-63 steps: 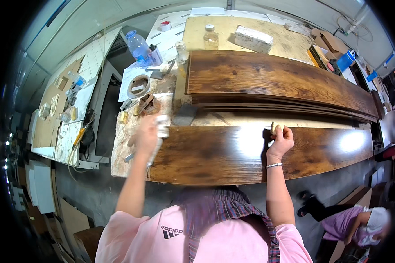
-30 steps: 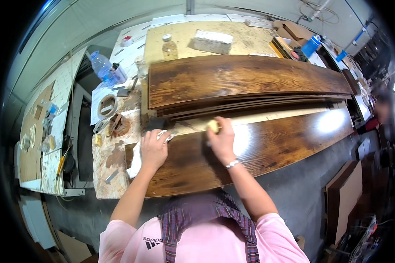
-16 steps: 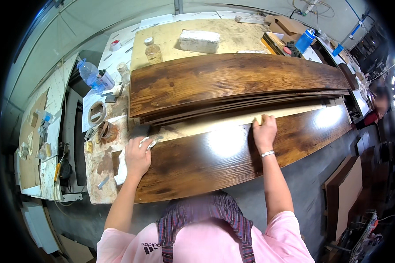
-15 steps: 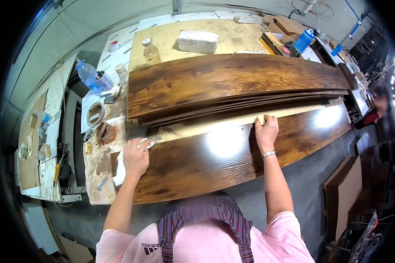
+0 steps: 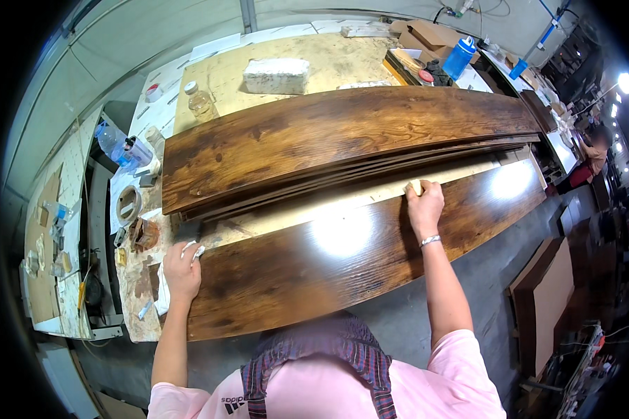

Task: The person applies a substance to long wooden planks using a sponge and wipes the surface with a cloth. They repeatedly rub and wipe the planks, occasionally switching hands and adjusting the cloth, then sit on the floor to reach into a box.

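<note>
Since a second ago, the person's right hand [image 5: 426, 209] has moved rightward along the far edge of a long, flat, glossy dark-brown wood-grain board [image 5: 279, 272], while the left hand [image 5: 182, 274] stays at its left end. Right fingers pinch a small pale-yellow piece [image 5: 416, 186], its material too small to tell; left fingers are bent around a crumpled white cloth [image 5: 162, 297], soft folds showing beside the wrist. Fine ridged grain and dark smoky patches mark the board, which lies along the near side of a stained, pale worktable [image 5: 314, 208], bright glare on its sheen. Just beyond rests a stack of matching brown boards [image 5: 356, 129], thin edges layered. Behind it sit a rough, rectangular white block [image 5: 277, 75] and a clear, rounded bottle with a white cap [image 5: 201, 105].
</note>
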Available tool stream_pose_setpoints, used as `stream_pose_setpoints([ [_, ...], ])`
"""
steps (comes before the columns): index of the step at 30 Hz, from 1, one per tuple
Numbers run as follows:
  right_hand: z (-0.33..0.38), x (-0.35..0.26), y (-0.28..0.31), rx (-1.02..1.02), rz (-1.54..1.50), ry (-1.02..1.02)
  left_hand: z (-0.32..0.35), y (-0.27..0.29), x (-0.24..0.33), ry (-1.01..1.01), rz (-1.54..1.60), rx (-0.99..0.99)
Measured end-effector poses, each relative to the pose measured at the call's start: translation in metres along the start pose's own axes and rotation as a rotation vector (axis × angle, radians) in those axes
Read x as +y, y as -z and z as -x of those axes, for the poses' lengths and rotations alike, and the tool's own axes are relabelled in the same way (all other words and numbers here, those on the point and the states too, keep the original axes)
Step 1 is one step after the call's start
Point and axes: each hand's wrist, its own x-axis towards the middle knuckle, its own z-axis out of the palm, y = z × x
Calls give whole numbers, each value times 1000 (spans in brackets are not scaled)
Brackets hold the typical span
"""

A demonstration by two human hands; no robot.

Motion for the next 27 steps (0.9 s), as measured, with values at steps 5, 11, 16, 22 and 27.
stream_pose_setpoints([
  [5,58,-52,-17,-280,-137,303,4,-4,-4,-4,-23,-1],
  [11,-12,23,-18,-120,93,-27,-3,-6,-5,-10,-32,-30],
  [16,6,-23,10,-265,-157,-16,5,-8,-11,-36,-63,5],
  [22,24,-22,-13,-294,-175,119,0,-28,-6,-13,14,-19],
  [27,-7,26,-6,-209,-135,70,-27,-54,61,-98,164,-21],
])
